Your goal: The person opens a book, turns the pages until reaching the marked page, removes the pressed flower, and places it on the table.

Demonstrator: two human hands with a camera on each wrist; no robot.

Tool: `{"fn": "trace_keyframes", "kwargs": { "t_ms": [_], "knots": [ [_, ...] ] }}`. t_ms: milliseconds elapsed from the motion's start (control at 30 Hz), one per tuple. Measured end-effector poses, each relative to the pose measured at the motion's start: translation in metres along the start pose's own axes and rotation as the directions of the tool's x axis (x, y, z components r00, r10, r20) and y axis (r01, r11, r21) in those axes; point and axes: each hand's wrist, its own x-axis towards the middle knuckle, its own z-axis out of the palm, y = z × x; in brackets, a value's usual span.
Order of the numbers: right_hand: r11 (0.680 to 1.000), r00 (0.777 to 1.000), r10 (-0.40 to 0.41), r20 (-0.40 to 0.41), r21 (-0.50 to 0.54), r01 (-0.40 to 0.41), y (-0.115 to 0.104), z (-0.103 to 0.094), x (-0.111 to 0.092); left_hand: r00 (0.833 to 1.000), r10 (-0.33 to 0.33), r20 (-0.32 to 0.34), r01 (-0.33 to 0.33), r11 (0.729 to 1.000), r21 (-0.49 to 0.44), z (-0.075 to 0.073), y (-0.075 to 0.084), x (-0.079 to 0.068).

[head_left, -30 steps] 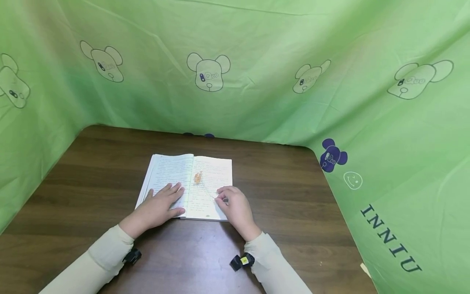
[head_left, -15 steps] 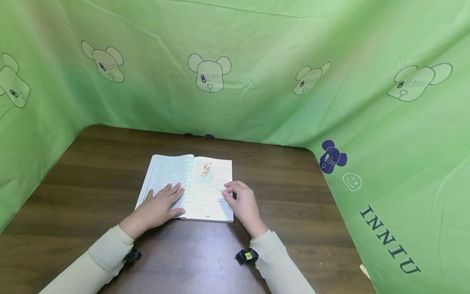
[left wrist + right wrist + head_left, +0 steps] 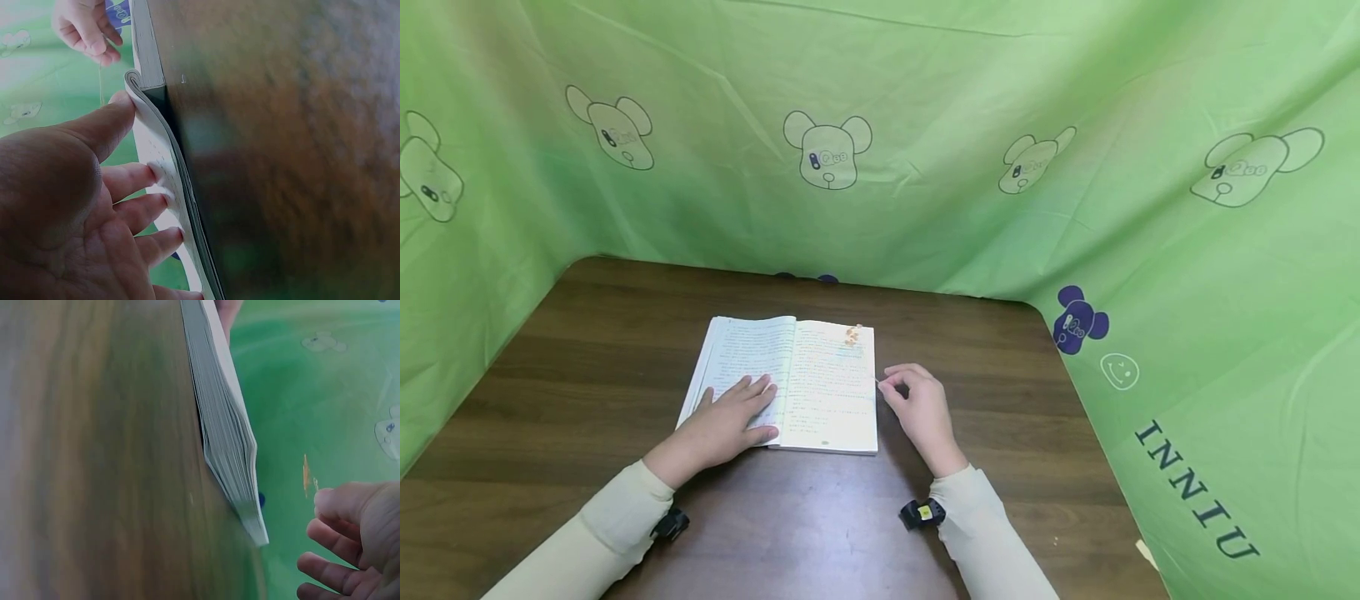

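Note:
An open book (image 3: 831,408) with printed pages lies on the table in the head view. My left hand (image 3: 722,425) rests with fingers spread on its left page, near the lower edge. Just off the book's right edge, my right hand (image 3: 921,408) pinches the fine string of a thin bookmark between thumb and index finger. The orange part of the bookmark (image 3: 852,335) shows over the right page's upper corner. In the right wrist view this orange part (image 3: 305,475) appears edge-on, above the page level. Its full outline is too faint to tell.
The brown wooden table (image 3: 1000,400) extends around the book. A green cloth (image 3: 925,225) with bear-head drawings encloses the back and both sides. Black wrist cameras (image 3: 922,513) sit under both sleeves. A small pale scrap (image 3: 1146,552) lies at the table's right edge.
My right hand has moved right and slightly away from me, off the right page. The orange bookmark has travelled with it from near the spine to the page's outer corner. The left hand stays put.

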Motion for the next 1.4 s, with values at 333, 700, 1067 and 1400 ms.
{"fn": "trace_keyframes", "kwargs": {
  "t_ms": [333,700,1067,1400],
  "knots": [
    [0.999,0.999,0.033,-0.004,-0.027,-0.033,0.029,-0.015,0.006,1.0,-0.006,0.001,0.006,1.0,-0.016,-0.001,0.0,-0.001],
    [0.993,0.995,0.096,0.017,-0.076,-0.095,0.047,-0.023,0.008,1.0,-0.011,0.005,0.011,1.0,0.0,-0.001,-0.001,0.001],
    [0.98,0.989,0.143,0.027,-0.146,-0.137,0.063,-0.025,0.003,1.0,-0.015,0.02,0.015,1.0,-0.01,-0.001,0.001,0.0],
    [0.971,0.986,0.148,0.071,-0.201,-0.131,0.069,-0.024,0.001,1.0,-0.012,0.012,0.012,1.0,-0.008,0.0,0.001,0.001]
  ]
}}
